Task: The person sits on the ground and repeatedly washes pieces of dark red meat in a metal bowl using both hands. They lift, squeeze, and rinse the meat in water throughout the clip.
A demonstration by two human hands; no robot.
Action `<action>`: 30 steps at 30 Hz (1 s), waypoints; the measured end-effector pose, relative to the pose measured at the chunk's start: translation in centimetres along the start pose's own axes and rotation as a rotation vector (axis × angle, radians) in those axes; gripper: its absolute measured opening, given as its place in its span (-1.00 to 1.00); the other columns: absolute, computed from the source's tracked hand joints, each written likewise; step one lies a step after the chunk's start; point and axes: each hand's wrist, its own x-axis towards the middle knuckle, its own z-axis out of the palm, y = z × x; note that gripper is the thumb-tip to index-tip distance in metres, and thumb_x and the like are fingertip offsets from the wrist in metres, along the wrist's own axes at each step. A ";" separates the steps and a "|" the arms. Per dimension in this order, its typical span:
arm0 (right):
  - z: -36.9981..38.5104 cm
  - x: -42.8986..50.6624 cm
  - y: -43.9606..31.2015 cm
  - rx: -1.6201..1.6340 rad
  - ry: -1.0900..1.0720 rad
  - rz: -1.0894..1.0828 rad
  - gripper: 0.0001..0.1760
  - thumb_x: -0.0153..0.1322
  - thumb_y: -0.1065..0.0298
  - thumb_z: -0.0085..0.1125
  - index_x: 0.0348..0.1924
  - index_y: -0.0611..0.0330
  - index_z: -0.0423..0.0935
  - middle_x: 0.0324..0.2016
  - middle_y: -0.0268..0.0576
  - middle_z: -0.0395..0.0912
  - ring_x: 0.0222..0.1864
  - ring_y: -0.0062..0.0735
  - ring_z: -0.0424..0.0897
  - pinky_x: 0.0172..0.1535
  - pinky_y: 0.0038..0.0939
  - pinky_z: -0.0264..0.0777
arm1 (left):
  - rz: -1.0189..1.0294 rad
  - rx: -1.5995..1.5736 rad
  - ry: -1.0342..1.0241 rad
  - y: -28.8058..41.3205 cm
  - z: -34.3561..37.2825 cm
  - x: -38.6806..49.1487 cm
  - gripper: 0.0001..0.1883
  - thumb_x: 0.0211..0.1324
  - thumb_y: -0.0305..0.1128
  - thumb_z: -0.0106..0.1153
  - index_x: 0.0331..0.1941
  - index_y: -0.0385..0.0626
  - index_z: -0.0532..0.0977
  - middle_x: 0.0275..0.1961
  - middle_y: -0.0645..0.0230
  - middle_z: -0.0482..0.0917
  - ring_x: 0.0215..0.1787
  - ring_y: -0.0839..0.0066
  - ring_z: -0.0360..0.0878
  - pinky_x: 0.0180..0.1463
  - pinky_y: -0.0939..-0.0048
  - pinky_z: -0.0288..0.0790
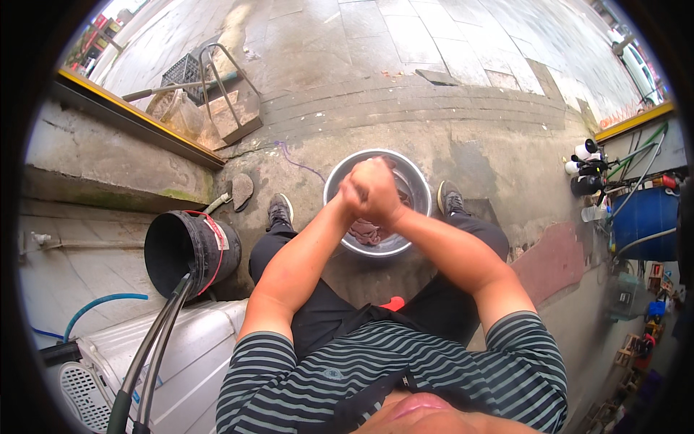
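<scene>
A round metal basin stands on the concrete ground between my feet, with wet-looking brownish cloth lying in it. Both my hands are pressed together above the basin. My left hand is at the left of the pair in the picture, partly covered, and my right hand overlaps it; which fingers belong to which hand is hard to tell. A bit of dark brown cloth shows at the far edge of the hands. How much cloth is between the palms is hidden.
A black bucket with a red handle lies tilted at the left, beside long metal handles and a white ribbed casing. Farther off are a metal-framed dustpan and a black crate. A blue barrel and hoses are at the right.
</scene>
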 end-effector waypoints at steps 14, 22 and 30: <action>-1.0 1.1 -2.3 -0.043 -0.063 0.131 -0.70 0.39 0.16 0.35 -0.52 0.17 0.61 -0.48 0.01 0.64 -0.38 0.08 0.63 -0.18 -0.04 0.44 | -0.491 0.298 0.193 1.8 -0.4 0.3 -0.62 0.61 -0.02 -0.10 0.11 -0.05 0.54 0.06 0.31 0.67 0.05 0.41 0.70 0.05 0.20 0.65; -2.6 2.0 3.5 -0.049 -0.185 0.336 -0.68 0.45 0.18 0.39 -0.31 0.34 0.70 -0.23 0.08 0.66 -0.12 0.14 0.64 -0.02 -0.03 0.52 | -0.454 0.764 0.489 3.0 2.2 0.8 -0.54 0.67 -0.11 -0.15 0.27 -0.20 0.54 0.09 0.25 0.74 0.09 0.43 0.70 0.25 0.26 0.54; -4.5 2.0 2.0 0.047 -0.137 0.407 -0.74 0.46 0.29 0.40 -0.16 0.34 0.69 -0.14 0.06 0.61 -0.05 0.07 0.60 0.04 -0.12 0.49 | -0.179 1.037 0.393 3.3 -0.8 1.6 -0.58 0.63 -0.12 0.06 0.22 -0.23 0.63 0.02 0.32 0.77 0.05 0.55 0.64 0.18 0.37 0.50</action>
